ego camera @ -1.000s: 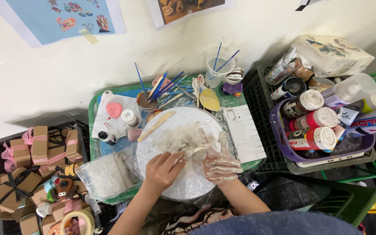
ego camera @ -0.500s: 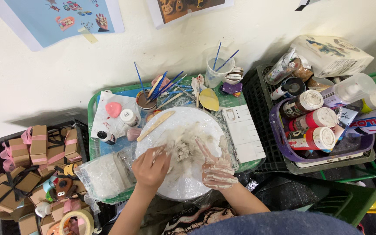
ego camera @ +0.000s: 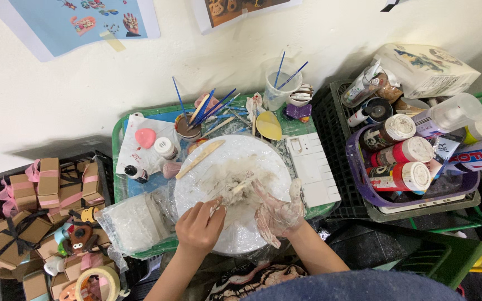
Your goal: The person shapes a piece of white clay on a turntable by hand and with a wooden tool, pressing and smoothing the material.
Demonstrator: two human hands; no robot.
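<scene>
A round white board [ego camera: 241, 147] smeared with pale clay sits on a green tray [ego camera: 119, 139] in front of me. A small lump of wet clay [ego camera: 234, 185] lies near its middle. My left hand [ego camera: 199, 226] is bare, with its fingers curled around a thin stick tool whose tip reaches the lump. My right hand [ego camera: 277, 212] wears a clear plastic glove coated in clay. It rests with fingers spread on the board just right of the lump. A flat wooden modelling stick [ego camera: 199, 159] lies on the board's upper left.
Behind the board stand a cup of brushes [ego camera: 188, 125], a clear cup [ego camera: 274, 89], a yellow spoon shape [ego camera: 269, 125] and a white palette [ego camera: 313, 173]. A purple basket of paint bottles [ego camera: 403, 161] is at right. Brown gift boxes [ego camera: 46, 184] and a clear bag [ego camera: 135, 223] are at left.
My left hand went from lying flat on the board to curling its fingers around the stick near the lump. My gloved right hand shifted slightly left toward the clay.
</scene>
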